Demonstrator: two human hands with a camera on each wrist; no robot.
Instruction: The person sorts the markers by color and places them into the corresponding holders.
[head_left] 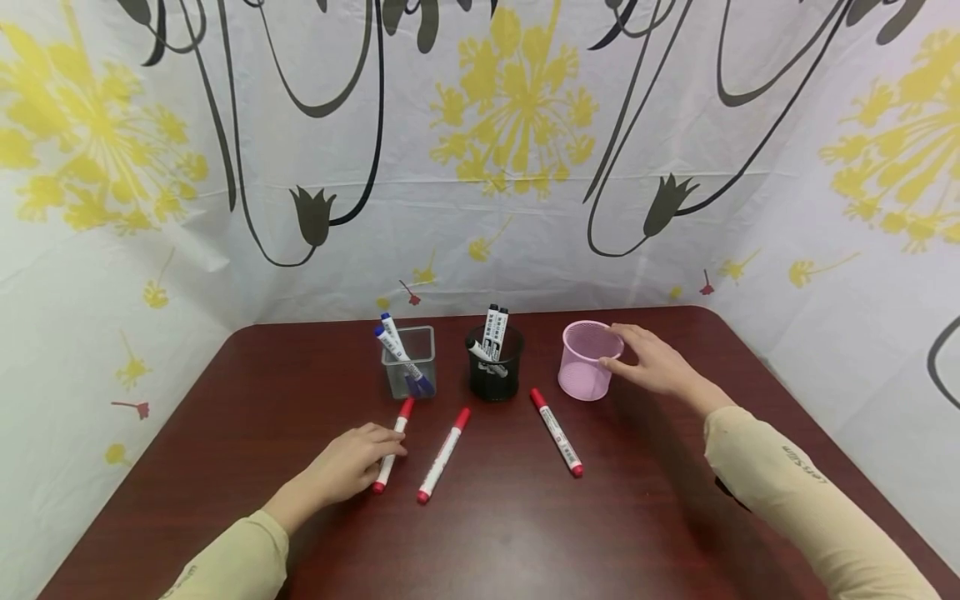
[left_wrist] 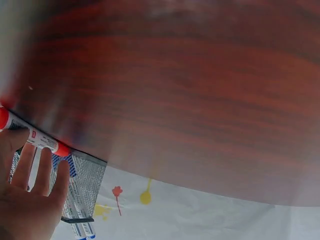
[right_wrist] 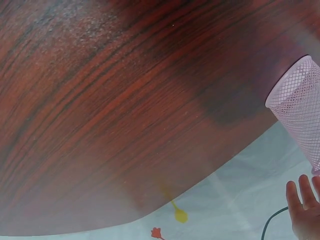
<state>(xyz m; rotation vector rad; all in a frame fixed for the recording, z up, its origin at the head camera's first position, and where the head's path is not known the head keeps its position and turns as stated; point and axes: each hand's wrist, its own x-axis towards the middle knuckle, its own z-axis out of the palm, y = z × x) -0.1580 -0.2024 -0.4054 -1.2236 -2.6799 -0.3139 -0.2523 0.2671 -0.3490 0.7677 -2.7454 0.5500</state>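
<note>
My left hand [head_left: 351, 463] is over a red-capped white marker [head_left: 394, 442] lying on the table, its fingers at the barrel. In the left wrist view the fingers of that hand [left_wrist: 35, 195] look fairly straight and spread beside the marker [left_wrist: 42, 140]. My right hand [head_left: 654, 360] is at the right side of a pink mesh pen cup [head_left: 585, 379], thumb and fingers apart near its rim. The right wrist view shows the fingertips of this hand [right_wrist: 306, 207] close to the rim of the cup [right_wrist: 300, 107]; contact is unclear.
Two more red markers, a middle one [head_left: 444, 454] and a right one [head_left: 557, 433], lie on the dark wooden table [head_left: 510, 542]. A grey square mesh holder [head_left: 420, 346] has blue markers; a black mesh cup [head_left: 493, 385] has black ones. Patterned cloth [head_left: 465, 233] hangs behind.
</note>
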